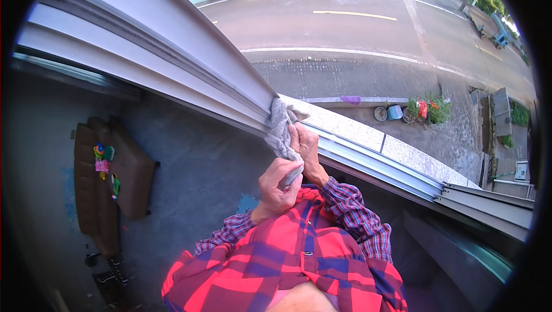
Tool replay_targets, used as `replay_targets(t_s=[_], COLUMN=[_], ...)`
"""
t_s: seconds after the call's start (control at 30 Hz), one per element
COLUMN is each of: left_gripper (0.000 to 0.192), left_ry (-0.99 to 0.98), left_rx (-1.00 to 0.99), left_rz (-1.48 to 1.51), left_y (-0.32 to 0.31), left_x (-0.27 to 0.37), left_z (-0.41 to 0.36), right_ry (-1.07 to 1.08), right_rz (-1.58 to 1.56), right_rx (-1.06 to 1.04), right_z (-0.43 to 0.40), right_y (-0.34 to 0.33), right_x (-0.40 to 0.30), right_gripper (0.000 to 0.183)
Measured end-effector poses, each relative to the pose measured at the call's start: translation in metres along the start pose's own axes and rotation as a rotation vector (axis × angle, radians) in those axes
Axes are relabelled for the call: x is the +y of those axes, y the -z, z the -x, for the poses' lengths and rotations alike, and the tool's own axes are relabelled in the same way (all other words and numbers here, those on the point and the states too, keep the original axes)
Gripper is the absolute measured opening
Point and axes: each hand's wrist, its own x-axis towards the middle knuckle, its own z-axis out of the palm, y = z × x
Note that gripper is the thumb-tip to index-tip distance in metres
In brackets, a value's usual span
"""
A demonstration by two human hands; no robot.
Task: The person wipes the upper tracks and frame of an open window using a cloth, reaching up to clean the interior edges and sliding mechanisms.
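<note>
A bunched, twisted grey cloth (282, 133) hangs against the end of the sliding window's metal frame (194, 57), at the corner above the window track. Its lower end is pinched between the thumb and fingers of my left hand (278, 182), close to my chest. My right hand (307, 144) holds the upper part of the cloth from its right side, just over the inner edge of the track (371, 161). A thin pale strand or edge shows by my right thumb. Folds hide part of the fingertips.
Outside the track runs a speckled stone sill (358, 129), with a drop to potted plants (437, 111) and a road (345, 32). Another window frame (487, 208) stands at right. Indoors, a brown sofa (133, 170) with toys is at left.
</note>
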Motion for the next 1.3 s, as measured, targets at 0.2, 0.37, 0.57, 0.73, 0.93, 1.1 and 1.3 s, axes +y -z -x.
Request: replay_targets(t_s=[0.2,0.37,0.57,0.73,0.93,1.1,1.3], left_gripper=[0.025,0.025,0.023,0.021,0.022,0.023,0.023], left_ry=[-0.238,-0.341,0.048,0.516,0.611,0.506,0.505], left_rx=[0.244,0.326,-0.019,-0.237,-0.267,-0.307,-0.292], left_rz=[-0.066,-0.094,-0.023,0.128,0.204,0.119,0.215], left_y=[0.031,0.033,0.011,-0.002,0.0,-0.002,0.003], left_x=[0.033,0.038,-0.012,-0.057,-0.058,-0.049,-0.047], left_z=[-0.027,-0.035,-0.007,0.02,0.03,0.031,0.029], right_ry=[0.34,0.471,0.101,-0.166,-0.151,-0.082,0.056], right_rz=[-0.112,-0.116,0.343,0.522,0.406,0.283,0.237], right_rx=[0.141,0.194,-0.091,-0.346,-0.441,-0.358,-0.393], right_z=[-0.068,-0.084,-0.016,0.024,0.041,0.048,0.039], right_y=[-0.006,-0.007,0.01,0.023,0.025,0.017,0.017], right_x=[-0.086,-0.091,0.031,0.108,0.105,0.093,0.089], right_gripper=[0.02,0.019,0.011,0.025,0.026,0.022,0.02])
